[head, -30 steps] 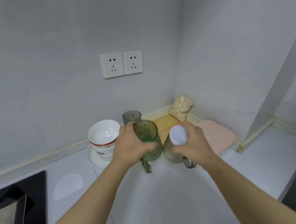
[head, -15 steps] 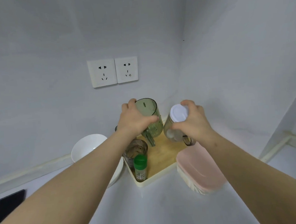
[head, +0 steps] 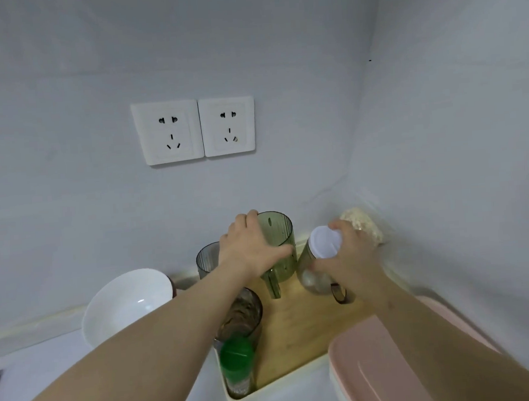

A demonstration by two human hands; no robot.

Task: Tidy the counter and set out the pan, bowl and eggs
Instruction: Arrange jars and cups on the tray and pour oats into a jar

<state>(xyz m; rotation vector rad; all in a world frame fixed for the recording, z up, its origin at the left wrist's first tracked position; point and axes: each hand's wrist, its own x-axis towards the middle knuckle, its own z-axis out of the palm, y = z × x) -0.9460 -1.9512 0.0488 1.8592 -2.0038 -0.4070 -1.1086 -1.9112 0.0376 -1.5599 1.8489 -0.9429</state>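
Your left hand curls its fingers round the green cup and your right hand wraps the white-lidded jar, both at the back of the wooden tray; the white bowl sits just left
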